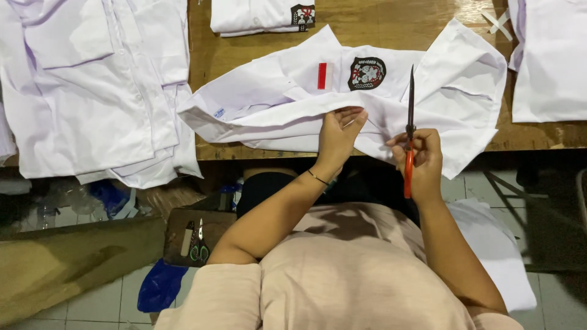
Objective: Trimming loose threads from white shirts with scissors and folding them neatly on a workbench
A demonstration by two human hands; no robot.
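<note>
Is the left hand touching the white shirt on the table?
Touching. The head view shows the left hand with its fingers curled over a folded edge of the white shirt, with no gap between them.

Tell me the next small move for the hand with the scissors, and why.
Probably tip the orange-handled scissors down toward the fabric edge pinched by the left hand. The right hand holds them blades-up and closed, clear of the white school shirt with the round badge, so nothing can be snipped yet.

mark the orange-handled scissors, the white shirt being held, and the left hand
orange-handled scissors [408, 165], head view, on the orange handle
white school shirt with a dark round badge [269, 98], head view, on its flat cloth
left hand [337, 135], head view, on its back
</note>
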